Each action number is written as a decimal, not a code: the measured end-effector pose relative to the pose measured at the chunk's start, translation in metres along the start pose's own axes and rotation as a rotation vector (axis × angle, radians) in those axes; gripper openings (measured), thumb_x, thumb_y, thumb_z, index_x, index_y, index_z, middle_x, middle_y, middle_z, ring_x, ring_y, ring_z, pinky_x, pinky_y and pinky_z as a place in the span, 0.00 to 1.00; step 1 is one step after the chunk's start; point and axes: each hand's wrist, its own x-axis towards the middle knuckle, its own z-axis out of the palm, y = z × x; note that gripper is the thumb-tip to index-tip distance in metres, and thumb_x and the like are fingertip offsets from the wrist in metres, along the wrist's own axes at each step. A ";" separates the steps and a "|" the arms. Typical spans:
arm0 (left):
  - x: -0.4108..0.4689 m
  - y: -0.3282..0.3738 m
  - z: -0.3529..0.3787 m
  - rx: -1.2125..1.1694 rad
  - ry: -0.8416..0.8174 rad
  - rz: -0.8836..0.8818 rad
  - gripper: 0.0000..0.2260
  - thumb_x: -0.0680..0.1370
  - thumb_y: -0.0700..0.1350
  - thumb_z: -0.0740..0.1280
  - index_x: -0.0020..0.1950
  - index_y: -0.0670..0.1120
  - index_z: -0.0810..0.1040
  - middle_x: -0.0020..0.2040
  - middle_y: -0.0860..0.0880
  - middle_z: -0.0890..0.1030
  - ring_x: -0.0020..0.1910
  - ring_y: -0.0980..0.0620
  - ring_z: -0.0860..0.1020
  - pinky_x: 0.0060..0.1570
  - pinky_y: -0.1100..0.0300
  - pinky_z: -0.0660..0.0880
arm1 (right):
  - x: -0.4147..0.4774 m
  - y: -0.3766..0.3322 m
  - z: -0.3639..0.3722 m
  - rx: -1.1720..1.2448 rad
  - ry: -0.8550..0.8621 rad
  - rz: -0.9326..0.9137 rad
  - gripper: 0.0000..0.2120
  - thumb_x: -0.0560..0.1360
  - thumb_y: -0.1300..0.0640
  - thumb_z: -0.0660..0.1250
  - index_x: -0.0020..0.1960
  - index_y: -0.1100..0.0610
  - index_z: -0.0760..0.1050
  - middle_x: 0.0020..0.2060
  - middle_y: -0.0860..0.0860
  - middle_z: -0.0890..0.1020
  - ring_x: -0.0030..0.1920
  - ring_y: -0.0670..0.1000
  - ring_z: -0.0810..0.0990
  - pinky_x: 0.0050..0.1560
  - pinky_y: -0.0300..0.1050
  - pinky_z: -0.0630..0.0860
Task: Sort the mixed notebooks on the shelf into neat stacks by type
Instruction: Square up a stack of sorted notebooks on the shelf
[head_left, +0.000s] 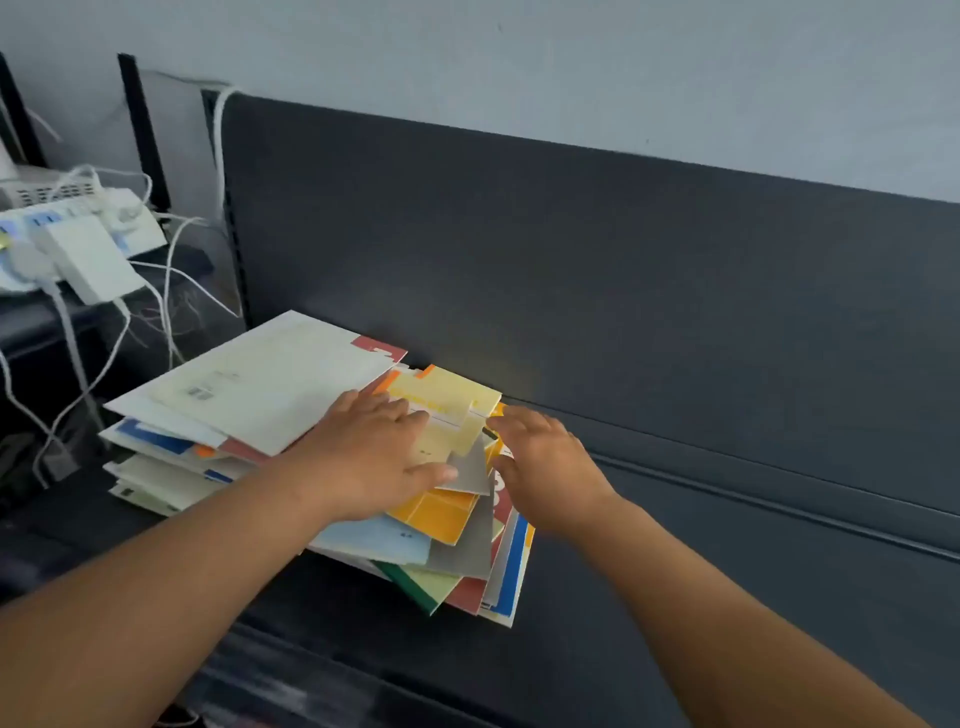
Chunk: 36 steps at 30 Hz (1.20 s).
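A loose, fanned pile of thin notebooks lies on the dark shelf (727, 519). On top at the left is a large pale cream notebook (260, 384) with red corners. Toward the right lie a small yellow notebook (447, 402), an orange one (441, 514), a grey one (467, 545), a light blue one (374, 538) and a green-edged one (415, 584). My left hand (374, 452) rests flat on the pile's middle, fingers spread over the yellow notebook. My right hand (545, 462) sits at the pile's right edge, fingers loosely bent and touching the edges there.
A dark back panel (571, 260) rises behind the shelf. At the far left stand white power adapters (83, 254) on a power strip, with tangled white cables (171, 291) hanging close to the pile's left side. A pale wall is above.
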 end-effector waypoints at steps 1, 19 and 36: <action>0.001 -0.003 0.001 0.004 -0.013 0.023 0.34 0.77 0.68 0.48 0.79 0.52 0.52 0.79 0.50 0.52 0.78 0.50 0.47 0.75 0.49 0.45 | 0.004 -0.002 0.001 -0.020 -0.013 0.000 0.25 0.82 0.56 0.56 0.78 0.50 0.57 0.77 0.49 0.58 0.76 0.55 0.58 0.73 0.51 0.58; -0.006 0.014 0.007 0.012 0.096 0.146 0.22 0.81 0.61 0.52 0.72 0.54 0.64 0.73 0.54 0.66 0.71 0.52 0.62 0.67 0.52 0.65 | 0.005 0.008 0.013 0.481 0.104 0.179 0.16 0.82 0.55 0.56 0.68 0.52 0.73 0.60 0.50 0.79 0.55 0.49 0.78 0.52 0.41 0.75; 0.043 0.052 0.024 0.029 0.104 -0.179 0.36 0.75 0.70 0.49 0.79 0.54 0.45 0.80 0.45 0.45 0.77 0.40 0.42 0.73 0.42 0.43 | -0.040 0.116 0.029 0.809 0.216 0.663 0.20 0.75 0.66 0.59 0.65 0.54 0.72 0.47 0.46 0.83 0.45 0.46 0.81 0.41 0.43 0.79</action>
